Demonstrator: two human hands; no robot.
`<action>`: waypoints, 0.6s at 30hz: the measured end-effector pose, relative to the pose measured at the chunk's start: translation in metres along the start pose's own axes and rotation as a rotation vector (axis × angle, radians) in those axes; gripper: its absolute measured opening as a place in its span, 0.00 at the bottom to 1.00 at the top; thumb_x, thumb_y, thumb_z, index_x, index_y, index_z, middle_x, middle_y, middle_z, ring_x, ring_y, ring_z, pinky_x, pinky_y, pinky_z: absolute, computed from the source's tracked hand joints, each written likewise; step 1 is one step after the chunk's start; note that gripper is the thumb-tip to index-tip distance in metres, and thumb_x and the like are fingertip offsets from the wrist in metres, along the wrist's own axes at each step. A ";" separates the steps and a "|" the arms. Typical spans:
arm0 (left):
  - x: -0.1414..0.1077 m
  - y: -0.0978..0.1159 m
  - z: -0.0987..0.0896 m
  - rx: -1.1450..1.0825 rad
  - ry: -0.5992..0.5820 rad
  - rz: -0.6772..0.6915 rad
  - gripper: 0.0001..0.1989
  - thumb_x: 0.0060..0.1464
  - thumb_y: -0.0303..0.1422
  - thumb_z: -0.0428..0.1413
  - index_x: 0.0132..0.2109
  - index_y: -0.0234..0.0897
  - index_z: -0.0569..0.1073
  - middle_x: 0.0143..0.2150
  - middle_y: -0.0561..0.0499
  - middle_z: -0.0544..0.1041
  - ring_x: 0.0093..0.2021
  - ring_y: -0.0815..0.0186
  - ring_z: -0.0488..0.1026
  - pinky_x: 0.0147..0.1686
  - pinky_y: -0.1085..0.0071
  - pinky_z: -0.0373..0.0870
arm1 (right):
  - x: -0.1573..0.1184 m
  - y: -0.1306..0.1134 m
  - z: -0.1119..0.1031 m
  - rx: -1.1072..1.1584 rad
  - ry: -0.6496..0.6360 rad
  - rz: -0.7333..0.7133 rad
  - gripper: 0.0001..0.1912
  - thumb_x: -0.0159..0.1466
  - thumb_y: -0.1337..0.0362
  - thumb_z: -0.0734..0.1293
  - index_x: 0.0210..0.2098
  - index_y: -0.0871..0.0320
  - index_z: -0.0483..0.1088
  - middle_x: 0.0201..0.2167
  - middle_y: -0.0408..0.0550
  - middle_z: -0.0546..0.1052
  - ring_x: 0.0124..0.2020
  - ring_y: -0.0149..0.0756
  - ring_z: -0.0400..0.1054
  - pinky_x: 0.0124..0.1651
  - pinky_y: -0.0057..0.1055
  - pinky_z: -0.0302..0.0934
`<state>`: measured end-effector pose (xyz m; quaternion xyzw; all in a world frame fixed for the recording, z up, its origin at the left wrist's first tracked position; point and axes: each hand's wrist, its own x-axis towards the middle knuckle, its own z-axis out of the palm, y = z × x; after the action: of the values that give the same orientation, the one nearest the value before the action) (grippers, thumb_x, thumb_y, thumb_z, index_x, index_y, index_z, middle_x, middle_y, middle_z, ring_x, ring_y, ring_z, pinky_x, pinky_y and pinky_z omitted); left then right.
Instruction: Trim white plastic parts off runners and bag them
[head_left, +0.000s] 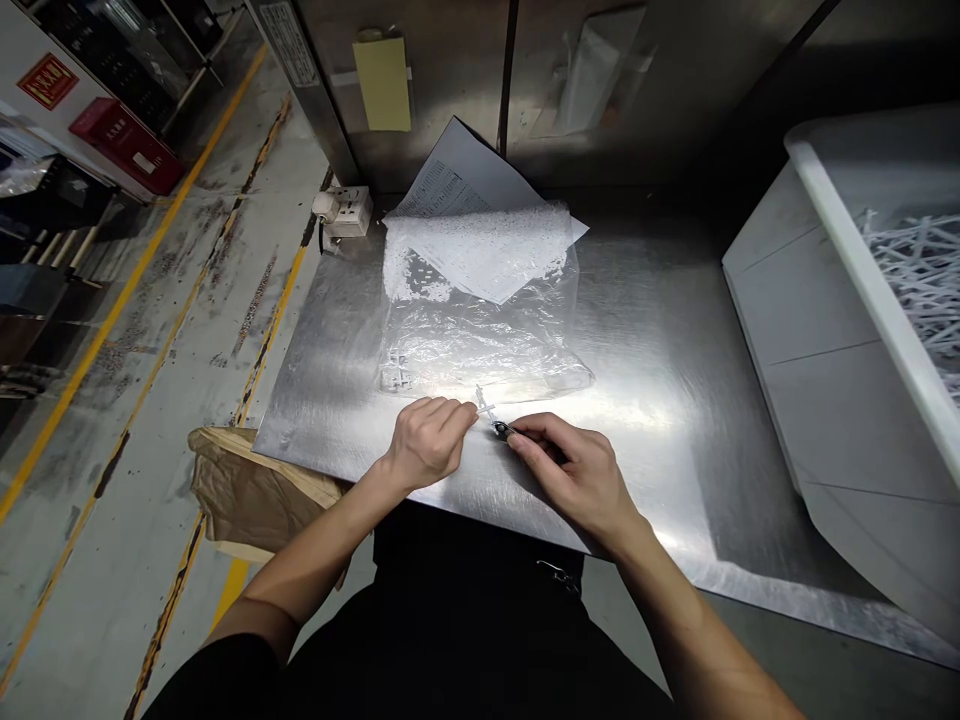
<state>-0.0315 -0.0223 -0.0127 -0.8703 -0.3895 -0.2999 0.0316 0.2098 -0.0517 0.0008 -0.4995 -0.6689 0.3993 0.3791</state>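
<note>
My left hand (429,440) is closed in a pinch on one arm of a small white branched plastic piece (486,406), above the front part of the steel table. My right hand (574,470) is closed around a small dark hand tool (502,430); its kind cannot be made out, as the fingers hide most of it. The tool's tip is at the lower end of the white piece. Just beyond both hands lies a clear plastic bag (480,345) with many tiny white bits inside. A few white branched pieces show at its lower left corner.
A printed paper sheet (442,180) lies partly under the bag. To the right stands a large white bin (817,370) holding many white plastic strips (922,280). A power socket block (350,212) sits at the table's back left. A brown paper sack (251,490) is below the left edge.
</note>
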 end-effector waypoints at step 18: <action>0.002 -0.001 -0.001 -0.140 0.065 -0.036 0.08 0.76 0.25 0.54 0.45 0.34 0.77 0.32 0.50 0.81 0.29 0.65 0.77 0.30 0.67 0.68 | 0.002 -0.007 -0.001 0.036 0.139 0.014 0.07 0.77 0.58 0.70 0.46 0.52 0.79 0.31 0.43 0.82 0.28 0.36 0.74 0.34 0.34 0.67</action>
<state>-0.0319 -0.0203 -0.0106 -0.8531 -0.3817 -0.3550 -0.0223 0.2074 -0.0509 0.0074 -0.5238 -0.6301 0.3782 0.4308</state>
